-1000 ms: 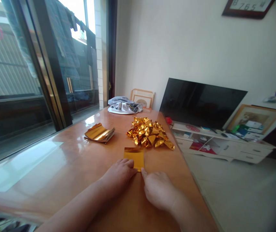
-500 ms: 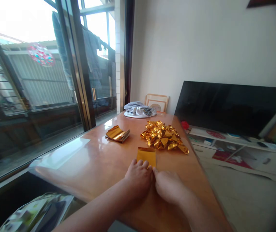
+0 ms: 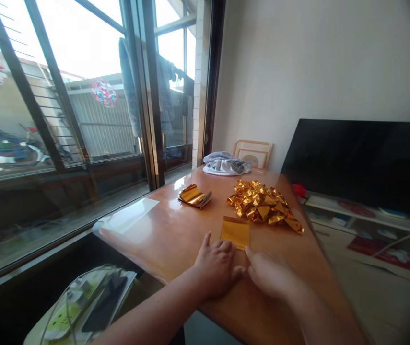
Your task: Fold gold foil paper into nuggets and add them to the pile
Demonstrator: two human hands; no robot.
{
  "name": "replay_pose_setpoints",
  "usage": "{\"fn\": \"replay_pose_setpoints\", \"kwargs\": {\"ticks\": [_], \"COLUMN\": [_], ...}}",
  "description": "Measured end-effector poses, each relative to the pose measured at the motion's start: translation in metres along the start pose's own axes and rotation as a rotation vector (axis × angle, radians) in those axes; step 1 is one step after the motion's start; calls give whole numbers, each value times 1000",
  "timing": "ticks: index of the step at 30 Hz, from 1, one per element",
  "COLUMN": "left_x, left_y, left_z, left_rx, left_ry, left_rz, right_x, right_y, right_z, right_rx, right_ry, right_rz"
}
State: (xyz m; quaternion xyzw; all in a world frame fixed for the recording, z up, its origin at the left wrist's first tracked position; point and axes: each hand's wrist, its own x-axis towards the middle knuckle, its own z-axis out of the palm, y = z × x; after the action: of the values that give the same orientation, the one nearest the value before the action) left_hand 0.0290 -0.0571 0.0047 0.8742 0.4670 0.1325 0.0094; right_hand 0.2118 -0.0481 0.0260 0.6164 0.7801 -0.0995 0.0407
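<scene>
A gold foil paper sheet (image 3: pixel 236 231) lies flat on the glossy brown table, its near edge by my fingers. My left hand (image 3: pixel 217 266) rests palm down at its near left corner, fingers spread and thumb pointing right. My right hand (image 3: pixel 269 273) is at the near right corner, index finger stretched out onto the edge; its other fingers are partly hidden and slightly blurred. Beyond the sheet sits a pile of folded gold foil pieces (image 3: pixel 262 203). To the left is a stack of gold foil sheets (image 3: pixel 194 195), curling at the edges.
Bundled grey-white cloth (image 3: pixel 224 165) and leaning wooden frames (image 3: pixel 253 152) are at the table's far end. A phone (image 3: pixel 106 302) and a green power strip (image 3: pixel 64 318) lie on a lower stand at left. A television (image 3: pixel 363 163) stands at right.
The view has swung left. My left hand has slid back off the sheet, its fingers spreading and thumb moving out. My right index finger stays at the near right corner.
</scene>
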Motion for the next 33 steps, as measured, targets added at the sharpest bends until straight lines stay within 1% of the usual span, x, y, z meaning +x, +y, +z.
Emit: {"fn": "replay_pose_setpoints", "kwargs": {"ticks": [5, 11, 16, 23, 25, 27, 30, 32, 33], "left_x": [-4, -8, -8, -5, -4, -4, -3, -3, -3], "left_y": [-5, -12, -16, -19, -18, -18, -19, -21, -22], "left_z": [-2, -3, -2, -7, -9, -11, -11, -10, -9], "left_rx": [24, 70, 92, 66, 61, 57, 44, 33, 28], "left_ry": [21, 47, 46, 40, 39, 40, 42, 45, 46], "left_rz": [-20, -69, -67, -52, -41, -30, -23, -23, -23], "right_x": [-1, -2, -2, -5, -4, -2, 1, 3, 5], "right_y": [-2, -2, -3, -2, -3, -6, -12, -15, -16], "right_z": [-5, -9, -10, -17, -20, -21, -22, -21, -19], "right_rx": [-39, -33, -32, -37, -33, -16, 8, 28, 40], "right_ry": [-15, -23, -36, 7, 81, 224, 445, 529, 547], "right_rz": [-24, -28, -26, 13, 47, 53, 24, 11, -12]}}
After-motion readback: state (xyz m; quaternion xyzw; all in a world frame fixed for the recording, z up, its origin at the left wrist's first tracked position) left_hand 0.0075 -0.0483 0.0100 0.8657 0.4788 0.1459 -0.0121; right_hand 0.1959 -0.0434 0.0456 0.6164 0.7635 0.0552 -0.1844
